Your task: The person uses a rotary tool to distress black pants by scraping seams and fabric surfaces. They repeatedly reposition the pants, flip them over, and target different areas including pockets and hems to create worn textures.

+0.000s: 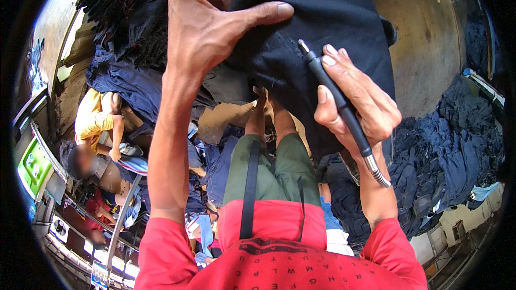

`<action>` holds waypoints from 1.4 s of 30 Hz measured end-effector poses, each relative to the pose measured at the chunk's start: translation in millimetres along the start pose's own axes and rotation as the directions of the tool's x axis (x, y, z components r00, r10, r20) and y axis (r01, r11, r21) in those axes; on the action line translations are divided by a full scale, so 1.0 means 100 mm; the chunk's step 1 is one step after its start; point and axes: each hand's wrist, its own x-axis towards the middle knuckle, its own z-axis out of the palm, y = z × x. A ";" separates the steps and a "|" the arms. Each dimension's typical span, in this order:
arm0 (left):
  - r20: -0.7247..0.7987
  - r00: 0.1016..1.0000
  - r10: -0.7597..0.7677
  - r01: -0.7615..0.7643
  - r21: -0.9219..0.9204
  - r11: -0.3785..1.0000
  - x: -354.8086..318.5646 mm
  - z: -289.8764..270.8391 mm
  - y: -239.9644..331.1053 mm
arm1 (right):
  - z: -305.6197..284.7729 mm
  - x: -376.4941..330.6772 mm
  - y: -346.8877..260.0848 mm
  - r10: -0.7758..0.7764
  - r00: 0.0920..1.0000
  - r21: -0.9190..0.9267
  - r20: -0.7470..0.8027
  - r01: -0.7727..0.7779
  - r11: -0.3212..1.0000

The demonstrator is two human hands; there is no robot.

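Observation:
A dark navy or black garment (344, 11) is raised in front of me, hanging down past my right wrist. My left hand (201, 35) grips its left side, thumb stretched over the face of the cloth and fingers mostly hidden behind. In my right hand (365, 96) is a black pen-shaped rotary handpiece (352, 123), held like a pen, with a small metal tip and a spring sleeve at its rear end. The tip points up and left, close to a slightly scuffed patch of cloth; whether it touches cannot be told.
Large heaps of dark garments (430, 161) lie at the right. A stack of dark cloth (123, 21) stands upper left. Beyond my left arm sit a person in a yellow shirt (91, 113) and another in red (97, 209), near a metal rail (119, 225) and a green tray (33, 164).

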 end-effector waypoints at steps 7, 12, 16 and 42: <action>-0.045 0.999 -0.022 0.022 0.003 1.000 -0.01 0.05 -0.01 | -0.02 -0.02 -0.04 0.015 1.000 0.010 0.011 -0.016 1.000; -0.014 0.998 -0.055 0.055 -0.013 0.998 -0.01 0.05 0.06 | -0.05 -0.05 -0.06 0.023 1.000 0.021 0.009 -0.023 1.000; -0.072 0.985 -0.160 0.150 -0.125 0.981 -0.03 0.08 0.18 | -0.08 -0.09 -0.05 0.032 0.999 0.027 0.019 -0.033 0.999; -0.225 0.866 0.446 -0.257 0.566 0.784 0.66 0.60 0.14 | -0.52 -0.56 0.01 0.084 0.995 0.080 0.054 -0.088 0.993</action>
